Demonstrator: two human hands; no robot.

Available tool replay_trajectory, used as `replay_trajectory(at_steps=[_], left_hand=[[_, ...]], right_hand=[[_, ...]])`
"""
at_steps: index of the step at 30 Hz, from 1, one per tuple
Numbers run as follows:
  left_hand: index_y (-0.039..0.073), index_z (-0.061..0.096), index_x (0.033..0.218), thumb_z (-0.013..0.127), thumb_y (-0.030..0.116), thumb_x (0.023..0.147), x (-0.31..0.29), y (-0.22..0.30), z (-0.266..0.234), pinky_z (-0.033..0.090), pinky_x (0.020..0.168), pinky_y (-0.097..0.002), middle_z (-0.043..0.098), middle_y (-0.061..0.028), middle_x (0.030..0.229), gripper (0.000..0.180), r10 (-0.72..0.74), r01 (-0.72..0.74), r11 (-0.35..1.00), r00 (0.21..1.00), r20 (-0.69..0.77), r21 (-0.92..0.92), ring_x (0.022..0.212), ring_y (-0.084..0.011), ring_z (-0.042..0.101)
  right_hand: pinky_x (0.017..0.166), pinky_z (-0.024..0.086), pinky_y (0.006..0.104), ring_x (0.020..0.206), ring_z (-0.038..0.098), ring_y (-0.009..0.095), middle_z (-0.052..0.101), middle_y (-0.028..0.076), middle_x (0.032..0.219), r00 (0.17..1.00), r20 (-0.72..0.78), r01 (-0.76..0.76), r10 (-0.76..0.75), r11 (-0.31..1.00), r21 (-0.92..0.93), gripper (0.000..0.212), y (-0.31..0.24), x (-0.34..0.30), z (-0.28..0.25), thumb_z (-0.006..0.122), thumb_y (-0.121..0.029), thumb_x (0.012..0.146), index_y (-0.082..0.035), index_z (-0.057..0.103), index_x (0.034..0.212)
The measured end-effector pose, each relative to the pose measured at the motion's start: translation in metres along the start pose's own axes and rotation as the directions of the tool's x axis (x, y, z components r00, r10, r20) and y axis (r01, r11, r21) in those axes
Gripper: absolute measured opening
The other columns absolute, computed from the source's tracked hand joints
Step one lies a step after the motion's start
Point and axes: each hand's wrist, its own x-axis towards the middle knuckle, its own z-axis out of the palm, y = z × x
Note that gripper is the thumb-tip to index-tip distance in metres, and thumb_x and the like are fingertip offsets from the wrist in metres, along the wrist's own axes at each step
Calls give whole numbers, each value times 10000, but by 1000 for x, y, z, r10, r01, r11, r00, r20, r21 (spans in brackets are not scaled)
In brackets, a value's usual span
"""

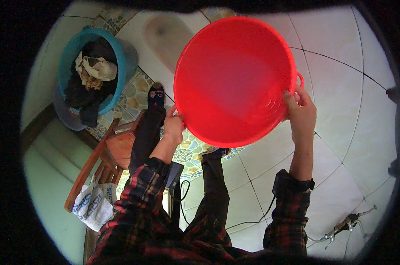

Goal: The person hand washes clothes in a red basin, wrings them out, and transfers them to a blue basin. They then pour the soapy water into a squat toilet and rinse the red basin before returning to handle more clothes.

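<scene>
A round red plastic basin [226,84] is held up in front of me, between both arms. It has a loop handle on each side, and what looks like cloudy water lies in it. My left hand [173,126] is closed round its left handle. On the opposite side, my right hand [302,110] grips the rim by the right handle, with the thumb over the edge and the fingers partly hidden behind. Plaid sleeves cover both forearms.
At the left stands a blue tub [120,66] heaped with dark and pale cloth. A wooden chair [120,145] with a white patterned towel [94,205] is nearer me. A squat toilet [164,39] lies beyond the basin. A metal tap [350,222] is at lower right; a black cable [253,221] hangs below.
</scene>
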Motion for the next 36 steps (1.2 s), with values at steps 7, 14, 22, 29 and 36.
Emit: replay_trajectory(at_steps=[7, 14, 22, 29, 36], left_hand=[[142, 326, 1397, 507, 28, 907, -17, 2, 7, 519, 748, -359, 598, -65, 1078, 535, 18, -19, 1000, 998, 54, 21, 898, -168, 604], [111, 328, 1417, 487, 29, 945, -7, 2, 7, 497, 603, -298, 609, -56, 1036, 505, 76, -74, 996, 996, 39, -39, 813, -127, 588], [59, 468, 1303, 482, 71, 974, 19, 6, -2, 466, 570, -252, 633, -44, 1017, 330, 14, -44, 929, 996, -83, -368, 750, -119, 602], [32, 503, 1232, 443, 98, 996, 38, 14, -17, 506, 901, -349, 616, -95, 1165, 252, -29, 0, 880, 998, -53, -474, 1053, -215, 603], [29, 535, 1186, 451, 95, 989, 56, 5, -17, 515, 876, -331, 631, -88, 1137, 224, -56, 17, 855, 997, -59, -518, 1022, -206, 616]], right_hand=[[526, 493, 232, 624, 587, 80, 603, 4, 736, 997, -68, -26, 30, 998, 65, 368, 25, 5, -14, 675, -210, 871, -1, 622, 1169], [493, 487, 226, 593, 582, 81, 627, 15, 769, 1000, -14, -13, 13, 999, 38, 383, 8, 13, -8, 667, -226, 877, -1, 617, 1182], [470, 481, 266, 529, 574, 110, 642, 54, 766, 990, 129, 67, -56, 994, -87, 408, -59, 25, 60, 681, -223, 844, -6, 611, 1183], [476, 500, 285, 529, 597, 143, 660, 94, 785, 976, 175, 165, -127, 962, -219, 394, -97, 37, 119, 680, -242, 835, 22, 615, 1121], [484, 506, 309, 541, 620, 167, 667, 125, 781, 967, 210, 199, -143, 942, -272, 427, -101, 54, 132, 680, -273, 830, 58, 614, 1092]])
